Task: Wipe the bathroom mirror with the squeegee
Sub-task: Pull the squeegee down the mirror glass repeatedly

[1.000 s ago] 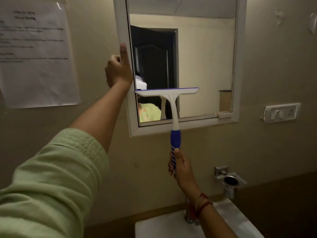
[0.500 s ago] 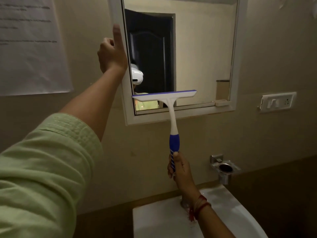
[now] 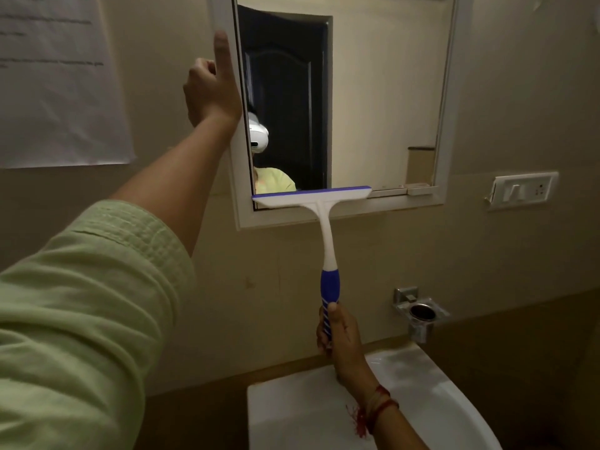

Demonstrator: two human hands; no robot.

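Surroundings: paper (image 3: 58, 82) taped to the wall left of the mirror (image 3: 373, 92), text too blurred to read. Switch plate (image 3: 522, 190) on the wall right of the mirror. Chrome cup holder (image 3: 420, 315) mounted below that, just above the sink (image 3: 292, 414). Small latch block at the mirror's lower right corner, on the frame (image 3: 453, 99). Mirror reflects a dark doorway and a white headset.

In the way: left hand (image 3: 211, 89) and forearm cover part of the frame's left edge; green sleeve (image 3: 81, 319) fills the lower left of the view. Nothing between squeegee (image 3: 319, 203) and glass.

Left hand: fingers curled into a loose fist, thumb straight up along the left frame edge, pressing on it. It isn't gripping anything.

Right hand (image 3: 337, 336): fingers wrapped tight around the low end of the blue handle, thumb up along the grip. Red thread on the wrist.

Squeegee: upright, blade level at the very bottom of the glass, left half of the mirror, head overlapping the lower frame. Blade's left end at the frame's inner left corner.

Vs 0.5 s ago: blade has dropped from a little above the bottom edge to the bottom edge. Left hand sits at the same spot on the frame. View has tilted down slightly, more sink showing, less mirror top
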